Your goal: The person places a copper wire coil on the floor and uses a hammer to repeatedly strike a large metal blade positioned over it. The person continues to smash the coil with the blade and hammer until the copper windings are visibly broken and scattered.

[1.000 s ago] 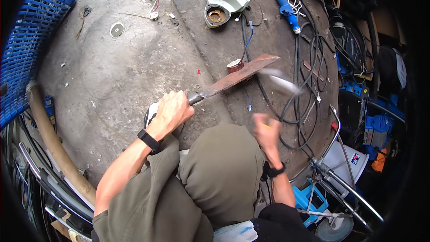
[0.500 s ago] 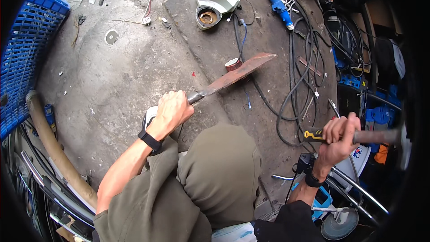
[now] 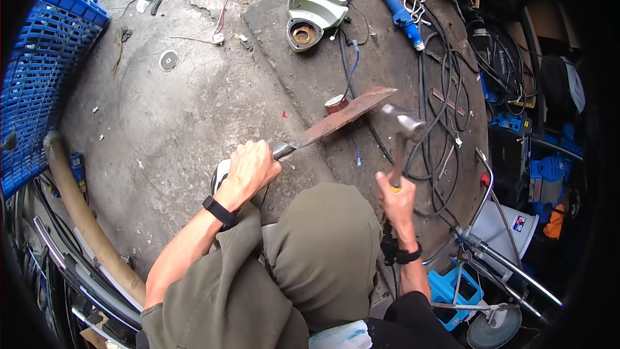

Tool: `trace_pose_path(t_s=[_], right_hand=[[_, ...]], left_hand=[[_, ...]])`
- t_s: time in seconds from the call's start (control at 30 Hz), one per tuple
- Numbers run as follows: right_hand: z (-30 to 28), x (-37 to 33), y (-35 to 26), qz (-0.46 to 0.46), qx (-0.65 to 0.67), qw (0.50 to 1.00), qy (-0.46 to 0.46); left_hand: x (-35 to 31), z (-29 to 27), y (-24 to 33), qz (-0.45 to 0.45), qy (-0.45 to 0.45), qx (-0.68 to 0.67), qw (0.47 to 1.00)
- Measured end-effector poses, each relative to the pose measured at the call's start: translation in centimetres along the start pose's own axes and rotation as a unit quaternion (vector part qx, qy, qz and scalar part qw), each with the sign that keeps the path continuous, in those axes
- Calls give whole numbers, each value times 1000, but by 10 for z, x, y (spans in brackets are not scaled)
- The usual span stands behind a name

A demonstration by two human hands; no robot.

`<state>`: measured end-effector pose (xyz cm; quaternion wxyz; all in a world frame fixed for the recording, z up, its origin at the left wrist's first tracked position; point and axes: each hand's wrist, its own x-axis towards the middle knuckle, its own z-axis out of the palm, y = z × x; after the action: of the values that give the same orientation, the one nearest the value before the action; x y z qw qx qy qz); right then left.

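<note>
Both forearms (image 3: 184, 252) reach forward.
Left hand (image 3: 252, 168): grip closed on a rusty-bladed tool (image 3: 343, 117); right hand (image 3: 398, 199): grip closed round a hammer (image 3: 400, 152) pointing far.

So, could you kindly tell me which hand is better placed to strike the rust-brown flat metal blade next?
Probably the right hand: it grips a silver-headed hammer near the blade, while the left hand is occupied holding the blade's dark metal handle.
</note>
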<state>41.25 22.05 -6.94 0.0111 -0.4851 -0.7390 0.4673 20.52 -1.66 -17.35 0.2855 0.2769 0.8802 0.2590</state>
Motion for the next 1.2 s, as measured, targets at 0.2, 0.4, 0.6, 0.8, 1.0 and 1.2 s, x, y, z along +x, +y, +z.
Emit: trace_pose_path(t_s=[0.2, 0.4, 0.6, 0.8, 1.0, 1.2], right_hand=[[-67, -7, -112, -230, 158, 952, 129], [1, -3, -29, -181, 66, 978, 83], [50, 14, -8, -26, 6, 999, -39], [-23, -3, -34, -15, -29, 998, 47], [-63, 1, -107, -290, 203, 931, 86], [21, -2, 35, -45, -132, 990, -20]], left_hand=[[-3, -1, -11, 5, -24, 25, 999], [-5, 3, -4, 8, -1, -18, 1000], [8, -1, -18, 27, 25, 7, 999], [-8, -2, -4, 3, -9, -6, 1000], [-8, 1, -8, -41, -82, 13, 996], [-7, 3, 3, 18, -8, -17, 1000]])
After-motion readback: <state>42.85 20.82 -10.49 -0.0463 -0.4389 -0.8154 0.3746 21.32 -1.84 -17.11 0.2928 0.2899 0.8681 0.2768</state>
